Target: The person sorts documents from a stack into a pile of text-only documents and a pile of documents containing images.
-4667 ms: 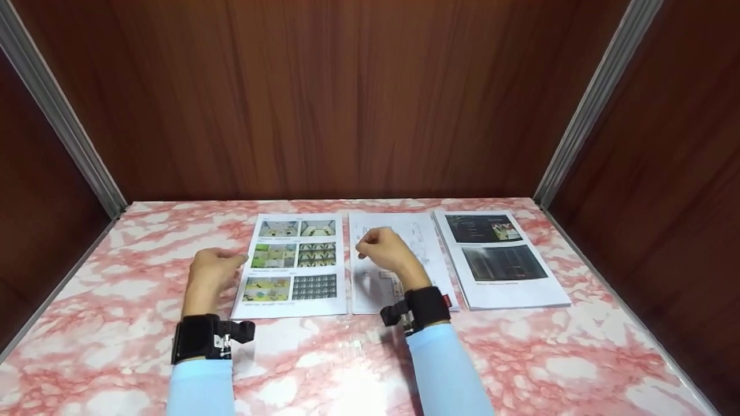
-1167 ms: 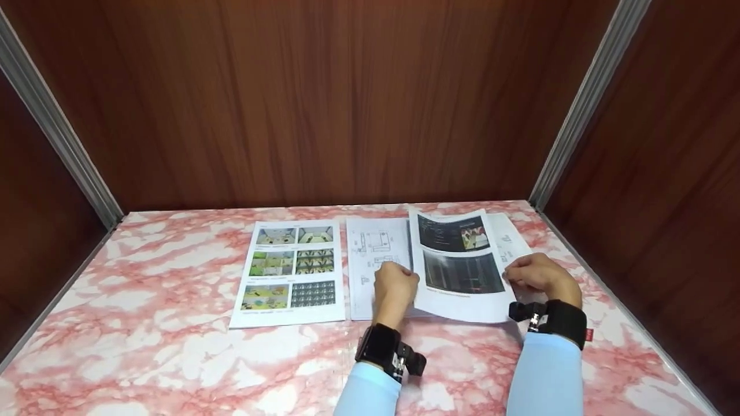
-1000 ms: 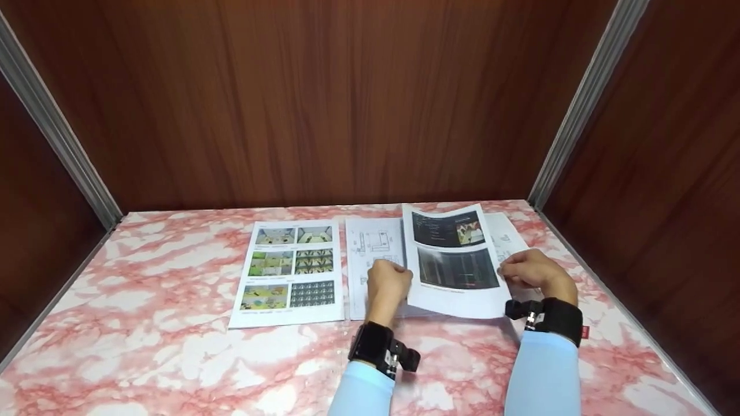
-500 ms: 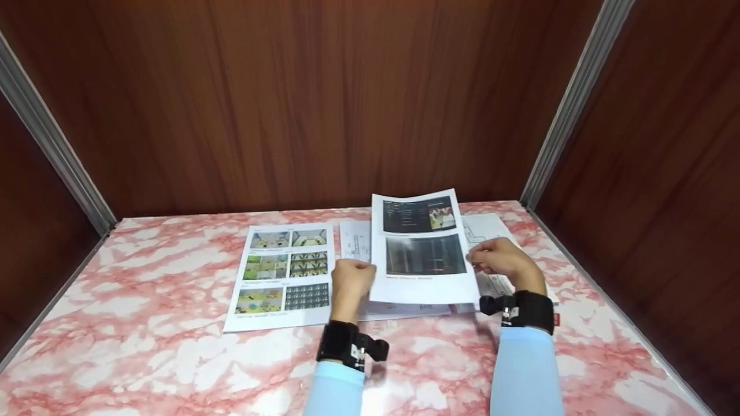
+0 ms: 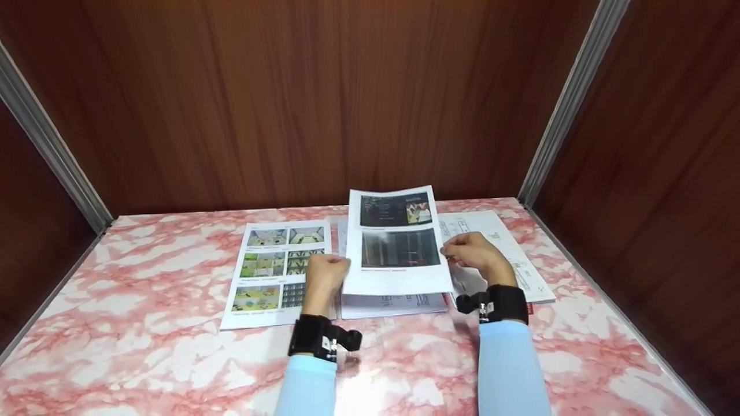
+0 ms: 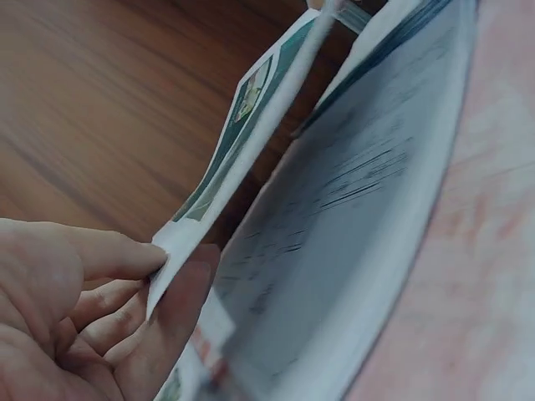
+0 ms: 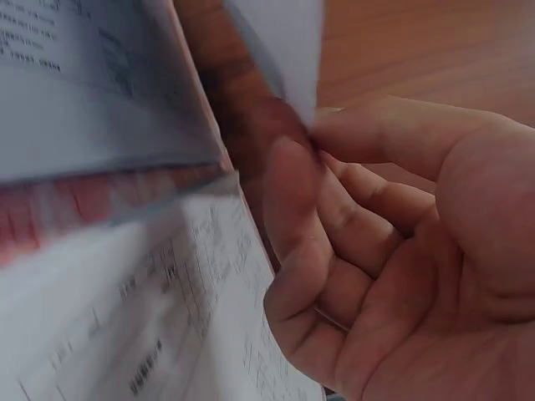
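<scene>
Between my two hands hangs a printed sheet of paper (image 5: 399, 282) with two dark pictures on it, raised over the middle stack of paper (image 5: 393, 306). My left hand (image 5: 325, 280) pinches its left edge; in the left wrist view the thumb and fingers (image 6: 125, 255) clasp that edge. At the opposite edge my right hand (image 5: 477, 254) pinches the sheet between thumb and forefinger, as the right wrist view also shows on the paper (image 7: 288, 50). The lifted sheet hides most of the middle stack. Line drawings show on the right stack of paper (image 5: 520, 271).
On the left lies a stack of paper (image 5: 231, 315) with several colour pictures, partly behind my left hand. The pink marbled table (image 5: 173, 358) ends at a brown wood-grain back wall (image 5: 277, 115), with side walls left and right.
Both hands have carried the dark-pictured sheet from the right stack leftward and up, over the middle stack. Taking it away has uncovered line drawings on the right stack.
</scene>
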A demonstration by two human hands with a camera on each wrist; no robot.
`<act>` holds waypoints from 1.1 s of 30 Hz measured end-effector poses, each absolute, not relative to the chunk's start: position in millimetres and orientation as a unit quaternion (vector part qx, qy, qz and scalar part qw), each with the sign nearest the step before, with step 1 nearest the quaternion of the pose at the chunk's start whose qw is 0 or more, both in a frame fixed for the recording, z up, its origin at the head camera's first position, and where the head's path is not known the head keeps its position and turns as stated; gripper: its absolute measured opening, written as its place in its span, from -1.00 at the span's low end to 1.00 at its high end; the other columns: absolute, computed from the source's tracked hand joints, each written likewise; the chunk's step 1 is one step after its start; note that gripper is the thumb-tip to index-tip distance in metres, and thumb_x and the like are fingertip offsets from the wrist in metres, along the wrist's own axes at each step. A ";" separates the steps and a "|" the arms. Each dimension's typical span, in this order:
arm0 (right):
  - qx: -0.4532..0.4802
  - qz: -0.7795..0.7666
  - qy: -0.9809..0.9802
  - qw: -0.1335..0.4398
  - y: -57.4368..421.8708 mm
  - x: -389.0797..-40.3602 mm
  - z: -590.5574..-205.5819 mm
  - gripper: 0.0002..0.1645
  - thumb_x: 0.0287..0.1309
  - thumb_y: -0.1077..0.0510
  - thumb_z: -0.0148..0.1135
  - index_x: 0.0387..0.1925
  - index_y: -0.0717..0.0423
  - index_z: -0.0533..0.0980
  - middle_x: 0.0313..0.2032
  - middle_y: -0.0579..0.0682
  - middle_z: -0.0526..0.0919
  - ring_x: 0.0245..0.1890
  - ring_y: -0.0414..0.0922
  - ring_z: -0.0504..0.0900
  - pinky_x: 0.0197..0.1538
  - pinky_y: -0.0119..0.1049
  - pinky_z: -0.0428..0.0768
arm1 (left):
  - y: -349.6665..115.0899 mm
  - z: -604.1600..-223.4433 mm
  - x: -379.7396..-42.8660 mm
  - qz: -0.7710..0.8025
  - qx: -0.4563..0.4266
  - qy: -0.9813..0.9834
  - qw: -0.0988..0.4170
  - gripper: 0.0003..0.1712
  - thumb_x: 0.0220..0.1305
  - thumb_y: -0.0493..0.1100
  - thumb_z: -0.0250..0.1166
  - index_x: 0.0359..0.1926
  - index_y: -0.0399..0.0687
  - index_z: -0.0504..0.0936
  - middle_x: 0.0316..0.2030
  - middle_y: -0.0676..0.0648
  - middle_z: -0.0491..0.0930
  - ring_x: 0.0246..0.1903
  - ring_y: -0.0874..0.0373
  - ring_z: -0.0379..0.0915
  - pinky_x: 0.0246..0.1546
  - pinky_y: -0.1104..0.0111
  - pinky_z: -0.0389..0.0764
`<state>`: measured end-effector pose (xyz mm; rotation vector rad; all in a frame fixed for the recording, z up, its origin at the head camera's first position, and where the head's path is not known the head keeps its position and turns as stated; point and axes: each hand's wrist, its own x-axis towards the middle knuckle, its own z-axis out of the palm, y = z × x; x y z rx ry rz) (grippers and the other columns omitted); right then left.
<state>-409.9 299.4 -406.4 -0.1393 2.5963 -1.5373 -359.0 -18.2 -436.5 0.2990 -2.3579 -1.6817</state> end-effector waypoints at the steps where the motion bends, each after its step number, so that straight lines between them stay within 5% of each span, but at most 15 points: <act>1: -0.044 -0.505 0.860 0.052 295.5 -409.9 -404.1 -0.67 0.32 0.18 0.26 -0.03 0.37 0.63 -0.40 -0.10 0.67 -0.36 -0.22 0.62 -0.21 -0.36 0.59 | -21.7 -434.2 -359.2 -0.573 0.098 -0.805 0.114 -0.79 0.19 -0.26 0.36 -0.21 -0.30 0.82 -0.16 -0.25 0.77 -0.08 -0.14 0.66 0.05 0.08 0.64; 14: -0.044 -0.546 0.837 -0.017 196.9 -405.1 -400.2 -0.73 0.28 0.20 0.29 -0.10 0.32 0.70 -0.37 0.02 0.74 -0.38 -0.16 0.66 -0.30 -0.37 0.53 | -111.1 -411.4 -345.9 -0.531 0.106 -0.834 0.108 -0.72 0.17 -0.24 0.35 -0.18 -0.37 0.80 -0.16 -0.29 0.76 -0.12 -0.15 0.63 -0.10 0.13 0.65; 22: -0.089 -0.537 0.838 -0.031 125.7 -396.8 -405.4 -0.82 0.25 0.29 0.33 -0.19 0.36 0.72 -0.37 0.08 0.76 -0.37 0.04 0.74 -0.25 -0.29 0.67 | -175.2 -394.2 -321.2 -0.490 0.119 -0.860 0.080 -0.63 0.19 -0.21 0.33 -0.10 -0.45 0.75 -0.15 -0.32 0.73 -0.16 -0.13 0.59 -0.28 0.27 0.59; 33: -0.143 -0.475 0.868 -0.032 77.4 -385.5 -418.0 -0.89 0.23 0.28 0.37 -0.30 0.28 0.74 -0.44 -0.01 0.72 -0.49 -0.25 0.57 -0.33 -0.40 0.56 | -217.2 -405.1 -304.6 -0.517 0.193 -0.833 0.048 -0.47 0.27 -0.16 0.35 0.15 -0.47 0.63 0.07 -0.43 0.63 -0.13 -0.09 0.58 -0.26 0.20 0.67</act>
